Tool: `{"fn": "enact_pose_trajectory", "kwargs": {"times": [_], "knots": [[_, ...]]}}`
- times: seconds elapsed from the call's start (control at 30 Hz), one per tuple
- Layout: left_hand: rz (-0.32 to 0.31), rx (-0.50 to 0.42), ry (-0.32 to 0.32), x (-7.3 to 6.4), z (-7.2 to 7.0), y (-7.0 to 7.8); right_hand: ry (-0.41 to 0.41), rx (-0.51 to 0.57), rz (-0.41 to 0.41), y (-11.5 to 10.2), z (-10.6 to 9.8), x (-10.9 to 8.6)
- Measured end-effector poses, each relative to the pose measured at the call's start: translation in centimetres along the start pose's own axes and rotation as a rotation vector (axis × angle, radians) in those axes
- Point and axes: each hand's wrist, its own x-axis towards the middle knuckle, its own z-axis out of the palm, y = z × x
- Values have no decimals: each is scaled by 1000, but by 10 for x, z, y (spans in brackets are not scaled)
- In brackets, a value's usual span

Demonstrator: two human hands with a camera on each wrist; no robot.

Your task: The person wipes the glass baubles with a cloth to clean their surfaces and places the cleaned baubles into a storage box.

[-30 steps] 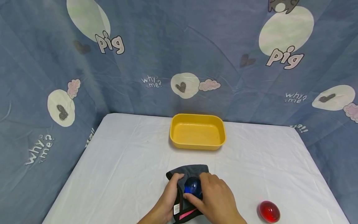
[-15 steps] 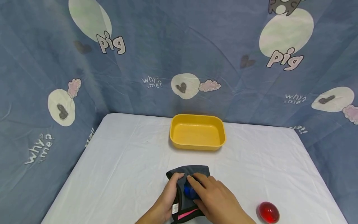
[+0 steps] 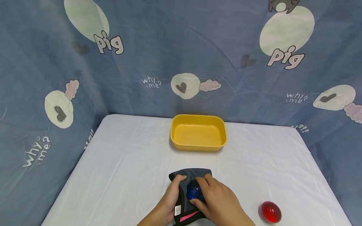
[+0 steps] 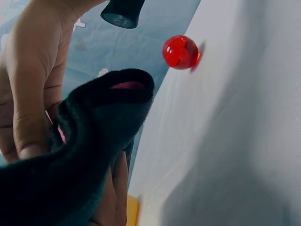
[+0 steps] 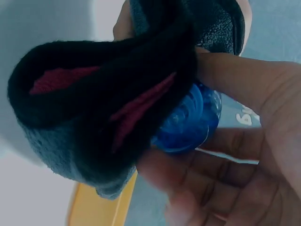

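My left hand (image 3: 170,198) grips the left side of a folded dark grey cloth (image 3: 193,172), its thumb lying on top. The cloth has black edging, a white label and a pink inner side that shows at the lower fold. Against the cloth sits a transparent blue ball (image 3: 194,189), which my right hand (image 3: 222,201) holds between thumb and fingers. In the right wrist view the cloth's folds partly hide the blue ball (image 5: 186,125). Part of the left hand is behind the cloth.
A red transparent ball (image 3: 270,212) lies on the white-covered table (image 3: 127,175) to the right of my hands. Farther back stands a yellow rectangular tray (image 3: 199,148). Blue patterned fabric (image 3: 158,53) hangs behind and along the sides of the table.
My right fingers slid over the top of the blue ball, covering much of it, then drew back to its right side, so more of it shows. The left hand keeps its grip.
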Motion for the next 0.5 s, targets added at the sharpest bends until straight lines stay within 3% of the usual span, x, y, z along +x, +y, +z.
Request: {"fn": "enact_pose_trajectory", "kwargs": {"times": [0.3, 0.5], "knots": [[7, -14, 26, 1, 5, 1, 85, 10, 209, -6, 8, 0], [4, 3, 31, -1, 2, 0, -19, 57, 245, -6, 3, -4]]}}
